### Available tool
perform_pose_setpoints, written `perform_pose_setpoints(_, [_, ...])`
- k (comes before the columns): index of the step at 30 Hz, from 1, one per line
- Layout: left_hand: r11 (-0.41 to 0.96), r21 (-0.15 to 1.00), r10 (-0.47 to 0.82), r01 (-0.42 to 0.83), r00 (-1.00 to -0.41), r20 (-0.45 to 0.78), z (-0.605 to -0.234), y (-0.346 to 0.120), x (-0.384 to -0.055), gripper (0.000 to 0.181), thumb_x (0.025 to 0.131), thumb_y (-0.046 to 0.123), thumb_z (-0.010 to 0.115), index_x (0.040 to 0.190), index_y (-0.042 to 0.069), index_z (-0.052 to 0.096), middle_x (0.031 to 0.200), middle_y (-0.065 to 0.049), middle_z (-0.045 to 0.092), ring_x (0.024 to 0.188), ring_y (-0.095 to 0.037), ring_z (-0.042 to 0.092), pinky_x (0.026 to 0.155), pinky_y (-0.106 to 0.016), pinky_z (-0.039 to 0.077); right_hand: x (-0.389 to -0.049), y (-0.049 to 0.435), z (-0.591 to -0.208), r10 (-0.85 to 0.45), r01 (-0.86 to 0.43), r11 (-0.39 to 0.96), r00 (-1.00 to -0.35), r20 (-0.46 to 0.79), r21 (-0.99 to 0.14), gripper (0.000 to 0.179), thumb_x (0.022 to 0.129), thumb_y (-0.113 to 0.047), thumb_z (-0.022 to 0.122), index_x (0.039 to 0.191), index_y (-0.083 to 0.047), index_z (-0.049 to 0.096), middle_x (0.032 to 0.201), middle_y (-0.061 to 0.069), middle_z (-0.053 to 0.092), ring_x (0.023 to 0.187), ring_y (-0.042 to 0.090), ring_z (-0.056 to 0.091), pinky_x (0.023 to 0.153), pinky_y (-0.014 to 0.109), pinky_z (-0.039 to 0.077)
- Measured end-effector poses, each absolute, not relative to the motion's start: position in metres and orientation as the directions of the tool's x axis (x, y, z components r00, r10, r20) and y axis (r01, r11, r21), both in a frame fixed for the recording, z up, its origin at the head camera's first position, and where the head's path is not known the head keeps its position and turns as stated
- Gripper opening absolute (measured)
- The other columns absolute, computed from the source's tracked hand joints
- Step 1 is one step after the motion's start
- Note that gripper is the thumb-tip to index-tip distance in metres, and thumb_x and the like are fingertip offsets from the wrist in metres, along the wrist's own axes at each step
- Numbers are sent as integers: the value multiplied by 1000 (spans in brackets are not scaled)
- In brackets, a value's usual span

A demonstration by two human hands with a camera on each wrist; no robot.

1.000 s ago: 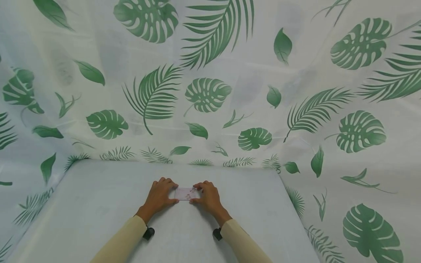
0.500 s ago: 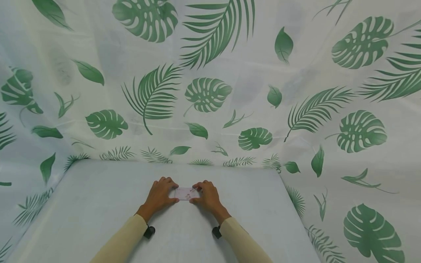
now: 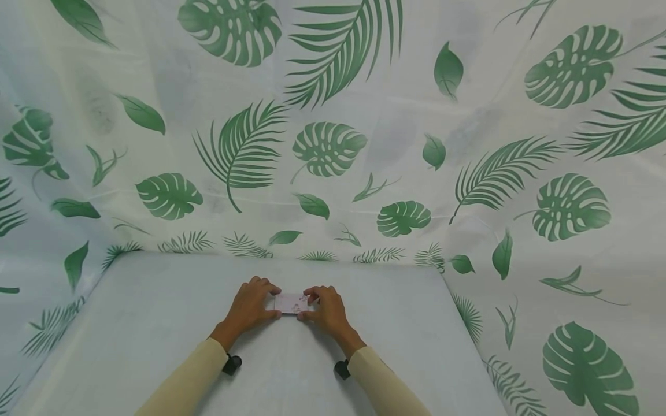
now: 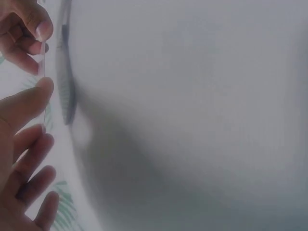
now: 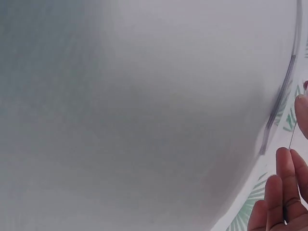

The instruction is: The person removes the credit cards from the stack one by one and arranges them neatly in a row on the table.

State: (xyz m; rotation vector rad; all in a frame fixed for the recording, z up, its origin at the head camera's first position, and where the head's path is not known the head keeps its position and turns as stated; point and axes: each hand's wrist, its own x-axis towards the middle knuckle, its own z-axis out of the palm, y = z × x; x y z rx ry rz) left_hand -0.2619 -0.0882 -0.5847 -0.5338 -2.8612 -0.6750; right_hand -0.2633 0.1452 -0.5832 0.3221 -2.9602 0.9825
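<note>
Between both hands is a thin, pale pink rectangular card (image 3: 290, 303) with small reddish flower prints, its long side running left to right in the head view. My left hand (image 3: 248, 305) pinches its left end, thumb at the near edge and fingertip at the far edge. The other end is pinched the same way by my right hand (image 3: 329, 312). From the left wrist, the card (image 4: 41, 65) shows nearly edge-on as a narrow sliver, partly hidden by fingers. The left hand's other fingers (image 4: 36, 185) are spread apart below it.
A white-covered table (image 3: 291, 370) lies under the hands. White curtains (image 3: 333, 86) printed with green leaves rise behind it and along both sides. A dark device (image 3: 232, 364) sits at the left wrist, another device (image 3: 341, 370) at the right.
The card has shifted slightly up and left in the head view. My left hand and forearm have moved a little left with it; the right hand has barely moved. Both keep their pinch.
</note>
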Motion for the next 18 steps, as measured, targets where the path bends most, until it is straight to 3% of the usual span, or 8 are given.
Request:
perform_pose_setpoints(8, [827,385,317,411,-905,285,-577,-100,-255,51,74,35,98,116,14,79,105,-2,74,102,-25,61,89,-48,50,-260,137,-582,-185,-194,766,-980,78,-613,53,76,-29,97,123,-18,77,94,-7,70,93,13,55,83,30,45])
perform_pose_setpoints(18, [839,364,315,405,-906,281,-569,-116,-245,51,75,35,97,118,15,79,108,-2,73,107,-25,61,91,-48,51,-252,124,-575,-218,-254,748,-967,134,-613,53,75,-29,98,122,-18,77,95,-5,73,92,12,55,82,28,45])
